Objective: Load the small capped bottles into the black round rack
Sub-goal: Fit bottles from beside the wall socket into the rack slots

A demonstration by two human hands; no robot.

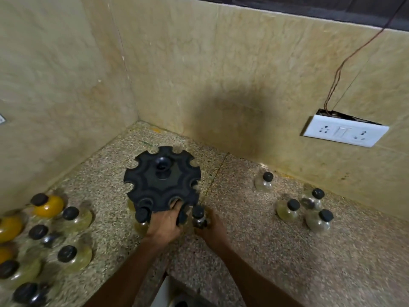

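Rack (162, 180) — black, round, notched rim with a central knob; stands on the speckled counter (276, 251) near its back left corner. One bottle (141, 218) hangs in a near-side notch, cap up.

Left hand (164, 224) — fingers curled over the rack's near rim, gripping it; one finger reaches into a notch.

Right hand (212, 227) — wrapped around a dark-filled bottle (199, 217), held upright just beside the rack's near right rim; whether it sits in a notch cannot be told.

Right group (294, 207) — four clear bottles, black caps, standing toward the counter's back right.

Left group (44, 238) — some ten bottles along the left edge, several with orange contents, blurred.

Socket plate (345, 130) — white, on the back wall, wires above.
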